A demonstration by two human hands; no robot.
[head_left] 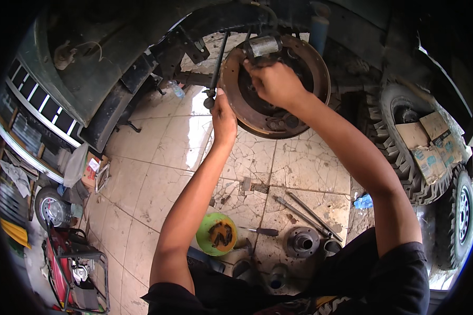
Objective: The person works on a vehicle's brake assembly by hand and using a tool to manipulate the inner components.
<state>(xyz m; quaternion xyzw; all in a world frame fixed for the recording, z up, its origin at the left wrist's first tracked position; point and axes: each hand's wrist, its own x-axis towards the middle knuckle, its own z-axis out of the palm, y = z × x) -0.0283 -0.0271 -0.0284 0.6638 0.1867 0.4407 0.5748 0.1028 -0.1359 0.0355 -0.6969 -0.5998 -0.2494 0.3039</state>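
Note:
A round, rusty brake backing plate [234, 100] is mounted under the vehicle at the top middle. My left hand [225, 124] grips its lower left rim, thumb up and the other fingers mostly hidden. A dark rod [219, 65] with a jointed end is close beside that thumb. At the plate's upper part, my right hand [276, 84] is closed with its fingers curled, just below a grey metal cylinder [264, 46]. Whatever the right fingers pinch is hidden by the hand.
On the cracked tile floor [168, 157] are a green bowl [203, 245] with dark parts in orange liquid, a screwdriver [267, 231], metal bars [302, 214] and a flanged hub [302, 242]. A large tyre [389, 142] bearing cardboard is at right; a red-framed machine [60, 268] stands lower left.

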